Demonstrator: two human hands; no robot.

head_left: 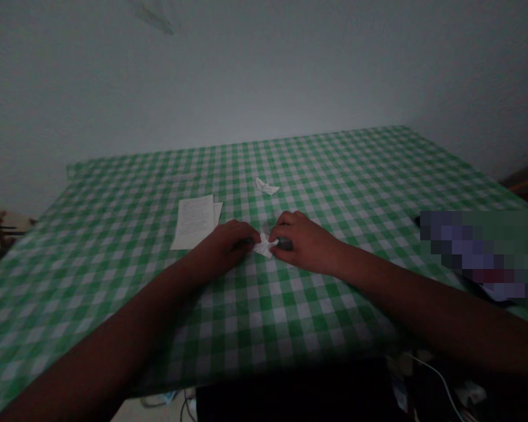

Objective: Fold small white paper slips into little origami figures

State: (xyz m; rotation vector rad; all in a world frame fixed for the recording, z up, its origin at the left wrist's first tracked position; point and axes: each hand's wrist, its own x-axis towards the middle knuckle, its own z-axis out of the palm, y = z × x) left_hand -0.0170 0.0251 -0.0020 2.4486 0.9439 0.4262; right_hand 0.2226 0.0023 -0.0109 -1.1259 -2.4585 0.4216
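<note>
A small folded piece of printed paper [263, 247] rests at the middle of the table, between my two hands. My left hand [229, 241] pinches its left side with thumb and fingers. From the right, my right hand [300, 241] grips the other side, fingers curled and thumb underneath. Parts of the paper are covered by my fingertips. Farther back lies another folded paper shape [267, 187], also printed, with a pointed end. Beside my left hand are flat printed sheets [195, 220], one partly under another.
A green and white checked cloth [290, 316] covers the table, which meets a pale wall [264, 76] at the back. At the right edge is a dark-edged object [479, 258], blurred out by pixels. Cables [440, 375] hang below the front edge.
</note>
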